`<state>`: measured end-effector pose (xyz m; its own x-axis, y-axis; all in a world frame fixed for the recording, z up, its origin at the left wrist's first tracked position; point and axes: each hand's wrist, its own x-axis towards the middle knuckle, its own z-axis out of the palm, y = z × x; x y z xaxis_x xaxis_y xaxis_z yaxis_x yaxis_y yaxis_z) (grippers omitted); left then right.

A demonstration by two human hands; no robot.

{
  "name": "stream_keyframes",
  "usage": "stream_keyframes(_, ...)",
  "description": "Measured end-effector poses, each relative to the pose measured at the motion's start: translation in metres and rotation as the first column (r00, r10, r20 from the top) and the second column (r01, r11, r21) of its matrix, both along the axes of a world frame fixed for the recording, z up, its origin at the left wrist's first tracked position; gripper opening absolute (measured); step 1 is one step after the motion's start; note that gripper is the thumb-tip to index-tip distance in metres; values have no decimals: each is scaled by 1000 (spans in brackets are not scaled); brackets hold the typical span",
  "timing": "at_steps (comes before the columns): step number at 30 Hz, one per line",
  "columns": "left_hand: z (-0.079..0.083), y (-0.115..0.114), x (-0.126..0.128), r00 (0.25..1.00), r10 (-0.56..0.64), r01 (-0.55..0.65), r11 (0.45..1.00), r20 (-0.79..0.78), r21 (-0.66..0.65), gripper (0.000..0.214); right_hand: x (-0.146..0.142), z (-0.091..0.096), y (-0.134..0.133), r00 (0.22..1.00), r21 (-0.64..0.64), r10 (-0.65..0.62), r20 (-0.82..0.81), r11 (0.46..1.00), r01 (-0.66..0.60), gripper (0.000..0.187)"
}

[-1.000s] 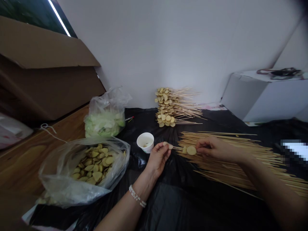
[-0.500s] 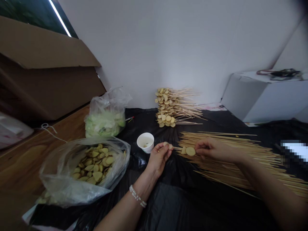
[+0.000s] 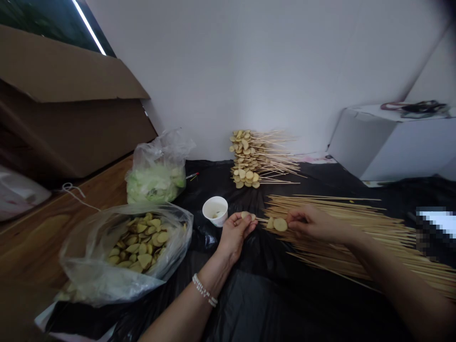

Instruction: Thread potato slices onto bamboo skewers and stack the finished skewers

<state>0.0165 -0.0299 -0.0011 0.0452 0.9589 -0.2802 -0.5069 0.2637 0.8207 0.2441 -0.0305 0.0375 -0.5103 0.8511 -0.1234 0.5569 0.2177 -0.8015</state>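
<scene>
My left hand pinches a pale potato slice between thumb and fingers. My right hand is closed on a thin wooden skewer, right behind the round potato slices threaded on it. The bare end of that skewer points left, close to the slice in my left fingers; whether it touches is too small to tell. Under my right hand lies a wide spread of bare bamboo skewers. Left of my left hand stands a white paper cup.
An open plastic bag of potato slices sits at left, with a tied bag of pale green vegetable behind it. Filled potato skewers are stacked by the wall. Black plastic sheeting covers the work surface. A white box stands right.
My right hand and the skewer with its slices have shifted slightly left, toward my left hand. The left hand keeps its pinch, almost in place.
</scene>
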Motion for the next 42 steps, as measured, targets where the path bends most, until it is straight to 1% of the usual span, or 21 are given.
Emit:
stream_keyframes(5,-1,1,0,1000,-3,2,1000,-9,-5,11,-2,-6,1,1000,13,-24,12,1000,24,18)
stream_keyframes(10,-1,2,-2,1000,-15,15,1000,2,-8,16,-2,-1,1,999,5,-39,23,999,39,18)
stream_keyframes(14,-1,3,-4,998,-58,58,998,21,2,23,0,4,0,999,46,-30,14,998,30,17)
stream_keyframes(18,0,3,-6,992,-125,125,992,-6,-6,27,1,3,1,999,73,-10,41,997,7,16)
stream_keyframes(22,0,4,-8,989,-145,144,989,-9,-20,30,1,2,0,999,59,3,49,998,-6,15)
stream_keyframes(25,-1,4,-9,987,-162,162,986,-15,-34,29,0,1,0,999,49,8,34,999,-10,15)
stream_keyframes(29,-1,5,-11,981,-193,191,980,-29,-47,27,0,-5,2,1000,6,15,-3,1000,-15,15)
stream_keyframes(32,-1,4,-12,978,-205,202,978,-39,-58,24,1,-7,2,1000,29,20,3,999,-20,16)
stream_keyframes(37,1,4,-12,974,-218,214,974,-57,-76,19,-3,-5,0,999,65,20,32,998,-22,15)
stream_keyframes(42,0,3,-11,975,-215,211,975,-61,-73,19,-7,-7,-1,1000,33,17,5,999,-17,16)
